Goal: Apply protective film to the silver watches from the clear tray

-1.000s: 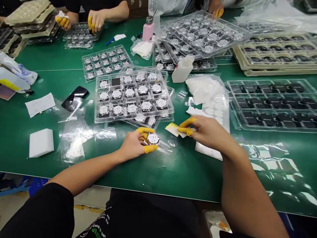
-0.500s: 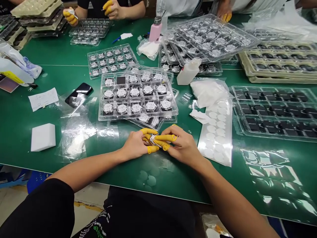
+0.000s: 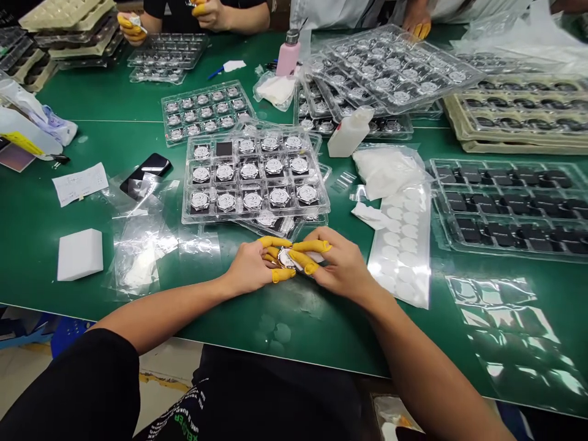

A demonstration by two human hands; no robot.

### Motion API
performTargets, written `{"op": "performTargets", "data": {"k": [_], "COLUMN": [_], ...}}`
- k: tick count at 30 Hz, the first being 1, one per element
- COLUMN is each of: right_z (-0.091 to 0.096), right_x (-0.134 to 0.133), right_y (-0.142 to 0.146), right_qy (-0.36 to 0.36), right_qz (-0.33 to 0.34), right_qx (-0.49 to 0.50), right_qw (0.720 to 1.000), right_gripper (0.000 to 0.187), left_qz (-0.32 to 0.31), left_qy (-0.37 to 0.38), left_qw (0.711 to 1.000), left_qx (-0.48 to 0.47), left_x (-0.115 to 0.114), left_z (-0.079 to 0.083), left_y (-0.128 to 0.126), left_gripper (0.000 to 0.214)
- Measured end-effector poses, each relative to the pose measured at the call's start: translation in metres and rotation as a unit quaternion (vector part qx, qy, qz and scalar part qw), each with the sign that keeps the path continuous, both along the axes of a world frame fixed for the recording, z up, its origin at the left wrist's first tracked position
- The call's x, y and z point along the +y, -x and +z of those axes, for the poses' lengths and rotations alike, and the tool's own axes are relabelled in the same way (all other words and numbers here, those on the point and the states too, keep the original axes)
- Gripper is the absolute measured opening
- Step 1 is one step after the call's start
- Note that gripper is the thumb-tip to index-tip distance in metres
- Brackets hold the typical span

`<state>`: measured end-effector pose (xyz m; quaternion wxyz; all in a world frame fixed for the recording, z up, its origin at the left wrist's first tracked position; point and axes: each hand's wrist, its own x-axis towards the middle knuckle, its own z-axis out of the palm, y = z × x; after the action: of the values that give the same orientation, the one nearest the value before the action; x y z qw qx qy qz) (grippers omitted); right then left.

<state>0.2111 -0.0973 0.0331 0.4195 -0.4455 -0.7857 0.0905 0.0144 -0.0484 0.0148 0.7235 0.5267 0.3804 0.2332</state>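
Note:
My left hand [image 3: 252,264], with yellow finger cots on its fingers, pinches a round silver-rimmed watch case [image 3: 286,258] by its edge. The pale face of the case, with faint print on it, is turned up towards me. From the other side my right hand [image 3: 337,262], also in yellow finger cots, reaches its fingertips to the case. A small white piece of cloth or paper [image 3: 315,257] shows between its fingers, mostly hidden. Just beyond both hands lies a clear tray [image 3: 257,215] of similar watch cases on black pads, stacked on more trays.
A white foam block [image 3: 80,255], clear films [image 3: 138,257] and a phone [image 3: 147,173] lie left. To the right are a sheet of round white stickers [image 3: 399,269], a white bottle [image 3: 351,131] and a tray of black parts [image 3: 509,239]. Co-workers' hands [image 3: 214,15] are across the table.
My right fingers have shifted back slightly from over the watch case, so more of its pale face shows. The white piece between them is more visible. My left hand has barely moved.

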Motion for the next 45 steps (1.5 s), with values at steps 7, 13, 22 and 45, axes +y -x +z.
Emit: {"op": "performTargets", "data": {"k": [7, 13, 22, 45], "right_z": [-0.001, -0.003, -0.004, 0.010], "right_x": [-0.001, 0.000, 0.002, -0.004], "right_y": [0.000, -0.001, -0.003, -0.056], "right_qy": [-0.012, -0.018, -0.025, 0.193], "right_qz": [-0.030, -0.001, -0.031, -0.097], "right_qx": [-0.021, -0.023, -0.019, -0.009], "right_qw": [0.999, 1.000, 0.999, 0.976], "right_gripper": [0.011, 0.012, 0.008, 0.043], "left_qz": [0.002, 0.013, 0.010, 0.026], "left_qy": [0.008, -0.001, 0.001, -0.221], "left_qw": [1.000, 1.000, 1.000, 0.975], "left_qx": [0.005, -0.004, 0.003, 0.004], "left_x": [0.000, 0.000, 0.000, -0.005], "left_z": [0.002, -0.002, 0.002, -0.002], "left_y": [-0.001, 0.000, -0.001, 0.006], "left_gripper": [0.061, 0.061, 0.062, 0.053]}}
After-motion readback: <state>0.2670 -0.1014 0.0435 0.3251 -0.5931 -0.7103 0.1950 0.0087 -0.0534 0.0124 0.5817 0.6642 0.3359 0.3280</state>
